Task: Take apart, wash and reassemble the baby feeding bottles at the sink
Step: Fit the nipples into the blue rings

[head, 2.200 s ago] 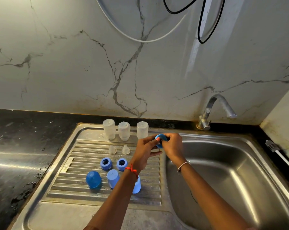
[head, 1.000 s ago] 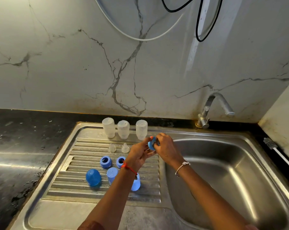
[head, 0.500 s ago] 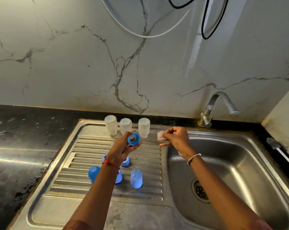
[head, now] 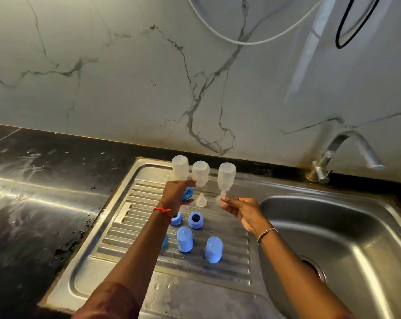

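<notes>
The left hand (head: 175,195) curls round a blue ring (head: 188,194); the right hand (head: 243,209) pinches a clear teat (head: 222,195). They are held apart, likely for separate rows.

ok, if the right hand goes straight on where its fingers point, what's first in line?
The right hand, pinching a clear teat, points at the rightmost bottle; likely that first, though depth is unclear.

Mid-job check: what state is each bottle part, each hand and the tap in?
Bottles: three, capless, upside down.
Blue ring: gripped by left hand.
Clear teat: pinched by right hand.
Other teat: loose on drainboard.
Blue caps: off, mouth down.
Tap: no water running.
</notes>
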